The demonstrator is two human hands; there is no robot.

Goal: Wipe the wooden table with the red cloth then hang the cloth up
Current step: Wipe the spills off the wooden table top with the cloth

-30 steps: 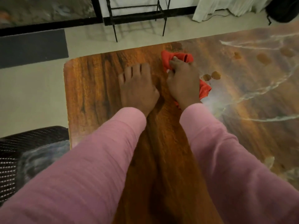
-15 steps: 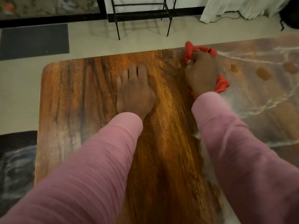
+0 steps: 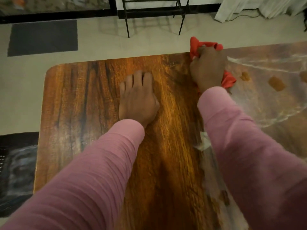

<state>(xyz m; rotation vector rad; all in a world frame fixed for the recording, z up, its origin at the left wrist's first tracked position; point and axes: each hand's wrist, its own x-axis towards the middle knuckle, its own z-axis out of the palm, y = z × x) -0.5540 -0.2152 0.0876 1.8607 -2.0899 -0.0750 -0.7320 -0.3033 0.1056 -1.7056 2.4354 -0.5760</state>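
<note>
My right hand [image 3: 207,68] is closed around the bunched red cloth [image 3: 196,45] and presses it on the wooden table [image 3: 79,100] at its far edge. Part of the cloth pokes past the edge and another fold shows to the right of my wrist. My left hand [image 3: 137,98] lies flat on the wood to the left, palm down, fingers slightly apart, holding nothing. Both arms wear pink sleeves.
The table's right part carries a milky film with streaks [image 3: 265,67] and brown patches [image 3: 276,83]. Beyond the far edge stand black metal frame legs [image 3: 127,29] on a pale floor, with a dark mat [image 3: 43,37] at left and white fabric [image 3: 249,7] at right. A dark chair [image 3: 16,163] sits at the near left.
My right hand has slid the cloth away from me and to the right, up to the table's far edge. My left hand has stayed flat on the wood.
</note>
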